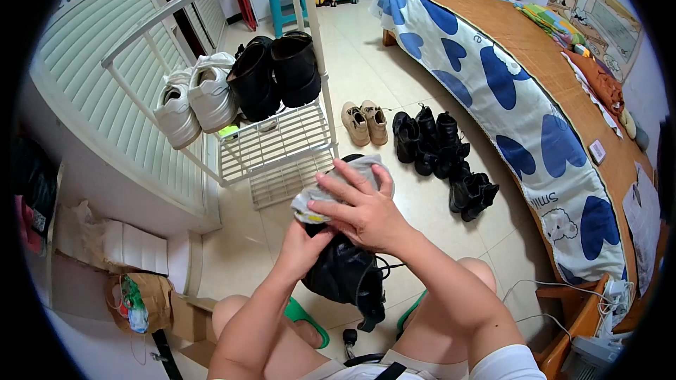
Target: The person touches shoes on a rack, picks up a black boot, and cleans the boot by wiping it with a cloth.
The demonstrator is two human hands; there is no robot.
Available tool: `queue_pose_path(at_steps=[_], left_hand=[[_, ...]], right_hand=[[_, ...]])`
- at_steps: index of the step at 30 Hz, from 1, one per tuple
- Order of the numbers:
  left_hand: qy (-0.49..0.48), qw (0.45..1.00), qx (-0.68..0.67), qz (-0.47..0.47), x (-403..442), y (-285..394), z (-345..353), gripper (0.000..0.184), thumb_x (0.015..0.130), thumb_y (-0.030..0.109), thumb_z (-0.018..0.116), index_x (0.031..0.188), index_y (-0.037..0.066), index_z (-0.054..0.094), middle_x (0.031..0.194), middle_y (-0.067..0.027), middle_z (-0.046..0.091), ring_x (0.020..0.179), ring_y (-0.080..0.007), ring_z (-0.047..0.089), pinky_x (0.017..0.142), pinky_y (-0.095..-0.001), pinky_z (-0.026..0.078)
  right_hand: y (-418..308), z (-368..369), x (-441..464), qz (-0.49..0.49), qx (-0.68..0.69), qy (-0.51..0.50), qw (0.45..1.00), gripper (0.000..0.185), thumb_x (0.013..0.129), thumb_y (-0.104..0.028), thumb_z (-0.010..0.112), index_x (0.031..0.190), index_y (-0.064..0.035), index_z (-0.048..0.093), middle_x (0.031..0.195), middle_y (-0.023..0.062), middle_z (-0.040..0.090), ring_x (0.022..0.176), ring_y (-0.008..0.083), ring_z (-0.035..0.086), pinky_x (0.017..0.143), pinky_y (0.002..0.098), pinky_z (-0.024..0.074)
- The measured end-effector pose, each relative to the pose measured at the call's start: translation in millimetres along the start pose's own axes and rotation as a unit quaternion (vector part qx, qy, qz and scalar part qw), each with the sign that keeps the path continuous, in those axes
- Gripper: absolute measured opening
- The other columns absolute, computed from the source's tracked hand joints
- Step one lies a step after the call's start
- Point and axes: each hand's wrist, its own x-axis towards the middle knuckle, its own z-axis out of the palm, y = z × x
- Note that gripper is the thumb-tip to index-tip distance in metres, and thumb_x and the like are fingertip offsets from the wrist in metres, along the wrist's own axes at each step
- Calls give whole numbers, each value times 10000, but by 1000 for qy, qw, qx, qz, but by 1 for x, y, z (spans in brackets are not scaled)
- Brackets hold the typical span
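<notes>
A black lace-up boot (341, 271) is held over my lap, its open shaft toward me and its toe pointing away. My left hand (299, 243) is closed around the boot's left side, with part of its grip hidden under the cloth. Draped over the front of the boot is a light grey cloth (367, 166) with a small yellow patch. My right hand (370, 214) presses this cloth onto the boot, fingers somewhat spread across it. The cloth covers most of the toe.
A white metal rack (282, 139) ahead holds white sneakers (211, 95) and black shoes (294, 70). Beige shoes (365, 124) and several black boots (473, 193) stand on the floor. A bed (507, 91) is at right, a paper bag (151, 299) at lower left.
</notes>
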Motion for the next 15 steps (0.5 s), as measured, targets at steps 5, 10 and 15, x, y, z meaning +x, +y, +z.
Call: queue_pose_path(at_steps=[5,10,15], left_hand=[[15,999,-20,27,-5,15,8,511,875,82,705,1309,-24,456,1191,-119,605,1103,-180,579,970,-317,454],[21,999,-24,7,-10,22,6,507,871,116,723,1291,-20,475,1170,-120,619,1066,-184,596,944,-319,468],[54,995,75,31,-4,2,1,517,846,188,748,1262,-13,517,1154,-145,647,1066,-223,621,918,-346,481]], right_hand=[[32,11,1,107,74,115,985,412,853,-90,647,1252,-187,613,1389,86,528,1322,300,459,1024,491,360],[60,-1,-3,310,241,197,898,267,934,-47,544,1186,-18,625,1126,175,650,983,326,647,863,361,504],[10,-14,9,-9,136,121,983,457,732,19,670,1177,-77,641,1283,137,585,1177,340,557,977,446,456]])
